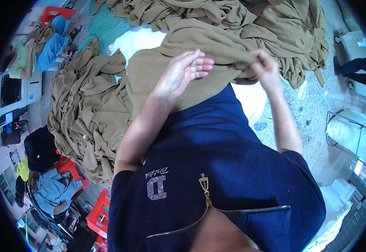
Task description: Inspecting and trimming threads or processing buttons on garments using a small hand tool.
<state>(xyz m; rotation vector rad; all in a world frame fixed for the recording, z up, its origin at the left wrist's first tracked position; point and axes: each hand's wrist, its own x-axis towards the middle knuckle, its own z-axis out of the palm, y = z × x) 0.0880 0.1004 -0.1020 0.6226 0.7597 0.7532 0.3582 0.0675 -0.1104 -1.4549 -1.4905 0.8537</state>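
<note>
Olive garment [162, 71] held up at chest height, over white bench [250, 101]. Right hand [266, 69] fingers pinched shut on bunched top edge. Left hand [183, 73] open, palm flat against cloth (fingers spread, gripping nothing). Best: keep pinch firm, smooth outward with flat hand. Heap [86, 113] at left.

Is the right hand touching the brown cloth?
Touching. The head view shows the right hand pinching a bunched fold of the brown cloth, its fingers closed around the fabric with no gap.
</note>
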